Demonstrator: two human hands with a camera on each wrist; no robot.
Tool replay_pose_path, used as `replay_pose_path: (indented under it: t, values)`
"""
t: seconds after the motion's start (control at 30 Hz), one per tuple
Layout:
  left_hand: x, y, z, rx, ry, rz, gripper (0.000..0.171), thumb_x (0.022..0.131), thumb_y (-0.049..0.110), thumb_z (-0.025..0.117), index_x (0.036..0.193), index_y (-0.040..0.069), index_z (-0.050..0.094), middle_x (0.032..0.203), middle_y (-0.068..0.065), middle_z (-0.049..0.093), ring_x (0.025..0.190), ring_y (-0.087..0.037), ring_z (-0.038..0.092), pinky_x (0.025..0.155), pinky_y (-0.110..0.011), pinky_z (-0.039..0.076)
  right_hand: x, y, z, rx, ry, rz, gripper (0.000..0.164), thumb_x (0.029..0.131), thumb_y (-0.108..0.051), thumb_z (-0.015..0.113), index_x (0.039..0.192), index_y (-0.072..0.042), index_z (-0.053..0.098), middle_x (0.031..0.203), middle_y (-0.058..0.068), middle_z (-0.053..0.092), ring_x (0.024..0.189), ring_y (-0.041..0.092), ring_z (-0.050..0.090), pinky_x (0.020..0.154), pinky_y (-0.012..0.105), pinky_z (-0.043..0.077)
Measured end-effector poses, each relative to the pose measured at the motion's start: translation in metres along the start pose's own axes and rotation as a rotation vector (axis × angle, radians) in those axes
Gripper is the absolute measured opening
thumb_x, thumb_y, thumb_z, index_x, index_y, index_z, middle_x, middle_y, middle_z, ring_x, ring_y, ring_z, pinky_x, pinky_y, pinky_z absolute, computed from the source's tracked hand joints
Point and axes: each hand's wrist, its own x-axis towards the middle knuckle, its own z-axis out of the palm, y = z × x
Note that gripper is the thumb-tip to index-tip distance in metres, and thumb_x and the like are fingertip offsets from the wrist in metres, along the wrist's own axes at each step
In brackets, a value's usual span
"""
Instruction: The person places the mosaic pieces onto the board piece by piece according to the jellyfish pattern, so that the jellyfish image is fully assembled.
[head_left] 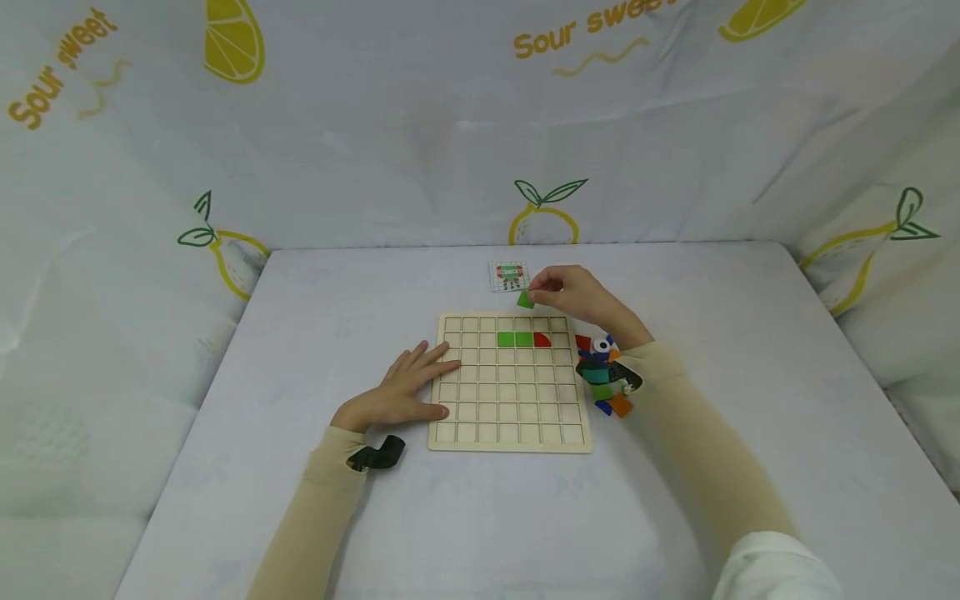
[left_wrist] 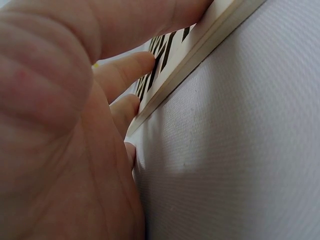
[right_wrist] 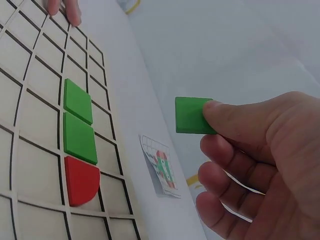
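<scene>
A pale wooden grid board (head_left: 510, 387) lies on the table. Two green square tiles (right_wrist: 79, 137) and a red quarter-round tile (right_wrist: 82, 181) sit side by side in one of its far rows. My right hand (head_left: 573, 293) pinches another green square tile (right_wrist: 192, 115) between thumb and forefinger, held above the table just beyond the board's far edge. My left hand (head_left: 401, 389) rests with spread fingers on the board's left edge; in the left wrist view its fingertips (left_wrist: 145, 62) touch the frame. A small pattern card (head_left: 509, 276) with a gridded figure lies behind the board.
Loose coloured pieces (head_left: 602, 392) in orange, blue, green and red lie heaped along the board's right side, partly under the right wrist. A white cloth (head_left: 420, 125) with lemon prints hangs behind the table (head_left: 337, 300).
</scene>
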Motion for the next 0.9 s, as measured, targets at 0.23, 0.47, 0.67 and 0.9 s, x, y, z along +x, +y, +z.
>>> replay_pose_path:
  t: [0.23, 0.47, 0.67, 0.9]
  values:
    - [0.001, -0.002, 0.001, 0.002, 0.001, 0.007, 0.081, 0.089, 0.03, 0.074, 0.159, 0.018, 0.035, 0.173, -0.007, 0.008, 0.159, -0.036, -0.009, 0.127, -0.059, -0.008, 0.009, -0.007, 0.012, 0.036, -0.039, -0.009, 0.021, 0.103, -0.024, 0.059, 0.112, -0.007, 0.067, 0.108, 0.009, 0.067, 0.096, 0.024, 0.058, 0.085, 0.033, 0.05]
    - [0.002, -0.003, 0.001, 0.012, -0.013, 0.006, 0.081, 0.09, 0.032, 0.073, 0.16, 0.02, 0.033, 0.173, -0.006, 0.006, 0.159, -0.035, -0.011, 0.127, -0.058, -0.008, 0.015, -0.016, 0.024, 0.048, -0.067, -0.048, 0.018, 0.103, -0.019, 0.059, 0.109, -0.006, 0.069, 0.11, 0.011, 0.068, 0.094, 0.022, 0.057, 0.084, 0.033, 0.048]
    - [0.001, -0.004, 0.001, 0.007, -0.008, 0.004, 0.08, 0.091, 0.033, 0.073, 0.159, 0.02, 0.034, 0.173, -0.006, 0.006, 0.159, -0.036, -0.01, 0.127, -0.059, -0.008, 0.021, -0.019, 0.038, 0.001, -0.094, -0.042, 0.017, 0.102, -0.019, 0.061, 0.108, -0.007, 0.07, 0.106, 0.009, 0.067, 0.093, 0.021, 0.056, 0.081, 0.031, 0.047]
    - [0.002, -0.004, 0.001, 0.025, -0.015, -0.001, 0.08, 0.091, 0.033, 0.072, 0.16, 0.022, 0.033, 0.173, -0.003, 0.006, 0.16, -0.033, -0.01, 0.128, -0.057, -0.008, 0.025, -0.014, 0.05, -0.009, -0.131, -0.035, 0.017, 0.101, -0.022, 0.062, 0.106, -0.008, 0.071, 0.099, 0.007, 0.068, 0.085, 0.018, 0.053, 0.074, 0.03, 0.045]
